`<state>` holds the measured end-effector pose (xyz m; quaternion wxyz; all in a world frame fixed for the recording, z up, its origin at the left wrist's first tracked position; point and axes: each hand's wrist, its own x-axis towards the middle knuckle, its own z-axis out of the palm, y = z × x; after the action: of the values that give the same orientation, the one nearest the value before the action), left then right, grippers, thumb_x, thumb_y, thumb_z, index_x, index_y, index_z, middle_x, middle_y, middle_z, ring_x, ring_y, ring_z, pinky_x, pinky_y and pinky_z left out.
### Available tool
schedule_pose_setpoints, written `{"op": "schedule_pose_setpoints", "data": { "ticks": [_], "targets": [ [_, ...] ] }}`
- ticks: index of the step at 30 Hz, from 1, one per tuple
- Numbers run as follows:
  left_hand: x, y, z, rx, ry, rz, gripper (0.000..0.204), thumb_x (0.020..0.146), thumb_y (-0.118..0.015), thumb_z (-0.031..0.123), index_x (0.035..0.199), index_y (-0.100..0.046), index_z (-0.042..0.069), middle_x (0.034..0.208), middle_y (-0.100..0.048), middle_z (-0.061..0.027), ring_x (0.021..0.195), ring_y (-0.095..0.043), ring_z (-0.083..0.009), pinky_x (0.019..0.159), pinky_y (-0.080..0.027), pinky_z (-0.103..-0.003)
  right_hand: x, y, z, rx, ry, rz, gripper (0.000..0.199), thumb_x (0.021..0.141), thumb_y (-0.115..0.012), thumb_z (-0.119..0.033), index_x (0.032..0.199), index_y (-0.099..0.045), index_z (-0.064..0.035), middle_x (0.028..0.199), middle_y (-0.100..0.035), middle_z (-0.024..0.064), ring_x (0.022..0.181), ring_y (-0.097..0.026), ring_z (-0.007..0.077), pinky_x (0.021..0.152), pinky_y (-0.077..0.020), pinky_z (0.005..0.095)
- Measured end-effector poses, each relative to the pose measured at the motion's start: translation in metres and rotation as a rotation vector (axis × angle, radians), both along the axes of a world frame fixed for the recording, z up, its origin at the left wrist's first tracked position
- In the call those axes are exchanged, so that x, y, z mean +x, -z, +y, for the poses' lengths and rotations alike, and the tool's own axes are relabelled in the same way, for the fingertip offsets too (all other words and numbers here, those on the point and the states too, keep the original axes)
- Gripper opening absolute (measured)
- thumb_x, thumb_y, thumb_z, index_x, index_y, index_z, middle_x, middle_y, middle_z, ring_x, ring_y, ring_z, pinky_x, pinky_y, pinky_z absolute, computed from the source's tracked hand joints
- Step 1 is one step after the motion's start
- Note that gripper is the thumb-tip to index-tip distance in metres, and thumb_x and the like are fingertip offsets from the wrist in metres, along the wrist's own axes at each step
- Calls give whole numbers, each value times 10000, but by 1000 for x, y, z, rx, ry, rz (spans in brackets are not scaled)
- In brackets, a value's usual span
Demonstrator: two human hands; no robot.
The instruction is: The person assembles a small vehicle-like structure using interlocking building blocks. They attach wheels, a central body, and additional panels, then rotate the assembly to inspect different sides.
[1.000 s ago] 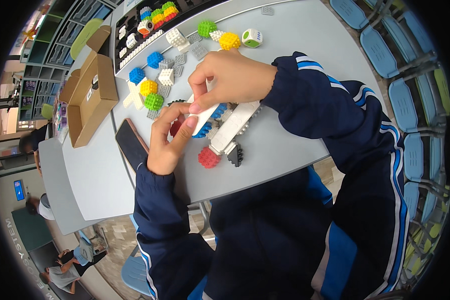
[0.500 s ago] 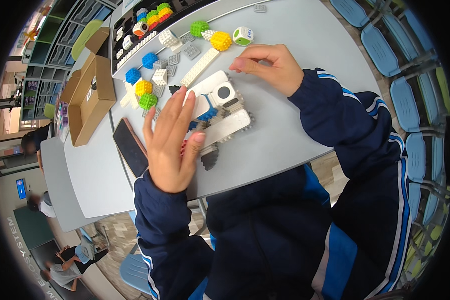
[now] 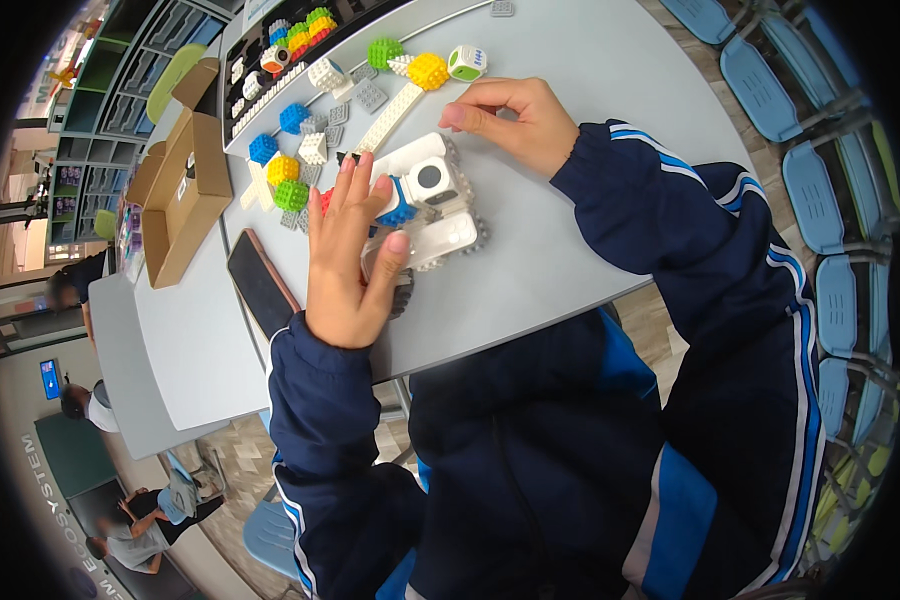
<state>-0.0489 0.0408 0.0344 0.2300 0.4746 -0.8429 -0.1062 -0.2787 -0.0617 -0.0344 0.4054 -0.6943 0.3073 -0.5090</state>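
On the table in front of me lies a toy vehicle built of blocks, with long white side beams, grey gear-like edges, a blue part and a white cube (image 3: 433, 180) with a black round face. My left hand (image 3: 348, 265) lies over its left end, fingers stretched and thumb apart, hiding part of it; whether the palm presses on it I cannot tell. Just beyond the vehicle's far right side, my right hand (image 3: 515, 122) is held with thumb and forefinger tips together, and nothing shows between them. A long white studded beam (image 3: 390, 118) lies near these fingertips.
Beyond are green (image 3: 385, 52), yellow (image 3: 428, 71) and blue (image 3: 264, 149) studded balls, a white cube (image 3: 467, 62) and grey plates (image 3: 370, 97). A phone (image 3: 258, 280) lies left, near an open cardboard box (image 3: 185, 215). A black parts tray (image 3: 355, 35) stands behind. Blue chairs (image 3: 815, 195) line the right.
The whole view has shifted slightly. My left hand has moved a little farther forward over the vehicle, and a red part now shows left of its fingers. My right hand keeps its pinched shape.
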Motion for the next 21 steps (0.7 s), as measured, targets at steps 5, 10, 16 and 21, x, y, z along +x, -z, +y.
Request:
{"op": "schedule_pose_setpoints", "data": {
  "ticks": [5, 10, 16, 21],
  "targets": [
    [7, -1, 0, 49, -11, 86, 290, 954, -529, 214, 1182, -610, 55, 1452, -440, -190, 1439, -237, -374, 1151, -25, -535, 5, 5, -2, 38, -68, 70, 324, 975, -562, -327, 1013, -722, -47, 874, -675, 52, 861, -565, 126, 773, -447, 282],
    [8, -10, 3, -84, -54, -74, 275, 948, -537, 226, 1159, -671, 112, 1485, -392, -189, 1438, -219, -400, 1146, -32, -551, 6, 15, -7, -140, -112, 151, 517, 931, -551, -526, 902, -730, -41, 717, -628, 86, 721, -548, 185, 659, -438, 314],
    [15, -15, 18, -88, -136, -219, 313, 957, -520, 264, 1222, -670, 196, 1523, -333, -172, 1437, -205, -412, 1141, -46, -577, -1, 4, -1, 6, -250, 205, 483, 928, -574, -477, 796, -741, -43, 691, -623, 79, 748, -554, 189, 674, -441, 318],
    [26, -12, 25, -115, -172, -245, 334, 969, -498, 290, 1257, -646, 209, 1519, -338, -168, 1434, -211, -414, 1142, -54, -583, -3, -6, 4, -2, -347, 261, 349, 949, -602, -325, 810, -742, -37, 758, -665, 71, 832, -571, 182, 767, -462, 300]
  ]
}}
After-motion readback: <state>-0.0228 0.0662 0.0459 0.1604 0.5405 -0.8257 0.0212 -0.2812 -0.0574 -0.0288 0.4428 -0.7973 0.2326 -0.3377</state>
